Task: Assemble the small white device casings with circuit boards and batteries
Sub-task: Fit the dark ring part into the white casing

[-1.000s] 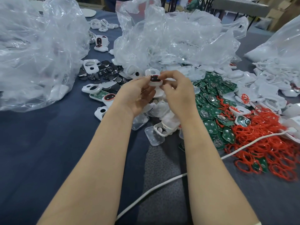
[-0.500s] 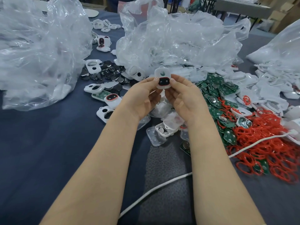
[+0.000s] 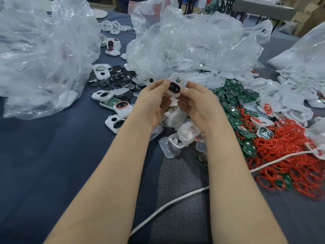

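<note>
Now both grips close on one piece: the left hand (image 3: 153, 103) and the right hand (image 3: 198, 104) pinch a small white plastic casing with a red-ringed dark oval window (image 3: 175, 84) by its side edges, held raised above the dark blue counter (image 3: 44, 155). Green shows in its upper opening, so a board seems seated. To finish well, squeeze evenly along the seam and keep the thumbs off the window. Right of the casing lie green circuit boards (image 3: 233, 95) and red rubber rings (image 3: 290, 155); left of it, dark round coin batteries (image 3: 116, 78).
</note>
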Motion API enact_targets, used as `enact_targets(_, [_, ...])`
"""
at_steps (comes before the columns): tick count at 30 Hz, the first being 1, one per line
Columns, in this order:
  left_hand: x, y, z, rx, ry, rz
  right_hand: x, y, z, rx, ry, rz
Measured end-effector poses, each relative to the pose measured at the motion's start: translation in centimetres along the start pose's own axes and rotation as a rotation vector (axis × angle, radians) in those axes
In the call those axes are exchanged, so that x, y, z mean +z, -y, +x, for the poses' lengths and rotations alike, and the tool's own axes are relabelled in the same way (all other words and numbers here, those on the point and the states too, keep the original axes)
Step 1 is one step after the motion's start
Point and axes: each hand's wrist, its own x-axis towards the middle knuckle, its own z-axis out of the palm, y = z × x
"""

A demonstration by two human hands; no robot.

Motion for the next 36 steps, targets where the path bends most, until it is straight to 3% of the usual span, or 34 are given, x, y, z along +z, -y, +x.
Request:
enact_targets(4, [0.0,0.0,0.1,0.085,-0.022,0.066,-0.3,0.2,-0.1,-0.003,0.126,-0.132])
enact_targets(7, [-0.1,0.3,0.3,0.236,-0.062,0.430,-0.7,0.4,-0.3,0.027,0.194,-0.172])
enact_targets(9, [-0.2,0.4,0.2,0.355,-0.029,0.634,-1.0,0.4,-0.3,0.038,0.161,-0.178])
enact_targets(11, [-0.3,0.2,0.1,0.373,0.026,0.681,-1.3,0.3,-0.2,0.036,0.098,-0.203])
enact_targets(17, [-0.9,0.0,0.3,0.189,0.009,0.539,-1.3,0.3,-0.1,0.021,0.126,-0.169])
enact_targets(25, [-0.7,-0.4,0.4,-0.009,0.098,0.096,-0.5,0.5,0.2,0.019,-0.120,0.016])
enact_targets(32, [-0.1,0.2,0.4,0.021,0.059,0.097,-0.5,0.4,0.2,0.092,-0.093,0.114])
enact_targets(36, [-0.2,0.4,0.6,0.100,0.021,0.256,-0.6,0.3,0.1,0.070,-0.068,0.065])
